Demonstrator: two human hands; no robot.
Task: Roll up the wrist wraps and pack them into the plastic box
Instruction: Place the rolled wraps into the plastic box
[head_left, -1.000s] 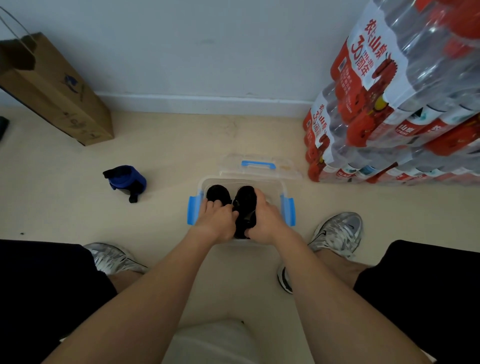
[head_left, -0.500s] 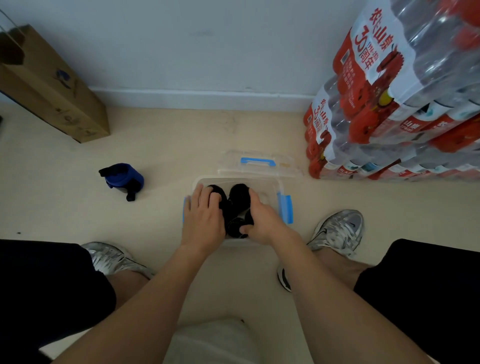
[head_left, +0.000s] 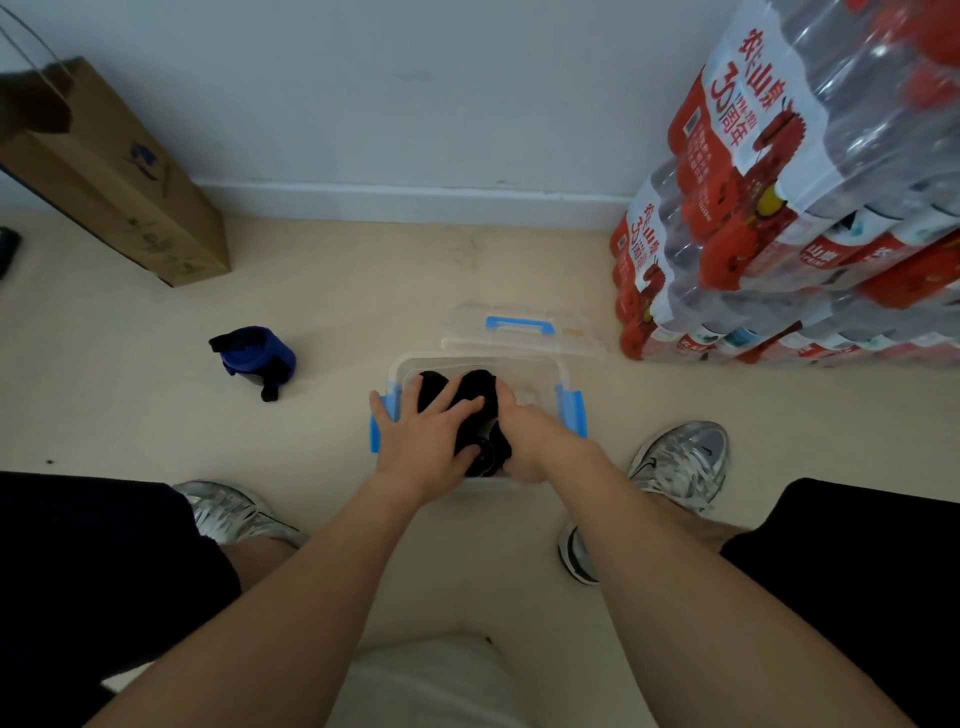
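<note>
Now the left hand had opened flat on the black wrist wraps in the plastic box, pushing them down. The right hand hid its fingers inside. One blue wrap waited outside.

The wrist wraps are black, the plastic box clear with blue latches.

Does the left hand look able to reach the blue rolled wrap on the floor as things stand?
Probably yes. The left hand lies flat on the black rolled wraps in the clear plastic box, gripping nothing, and only bare floor separates it from the blue rolled wrap.
</note>
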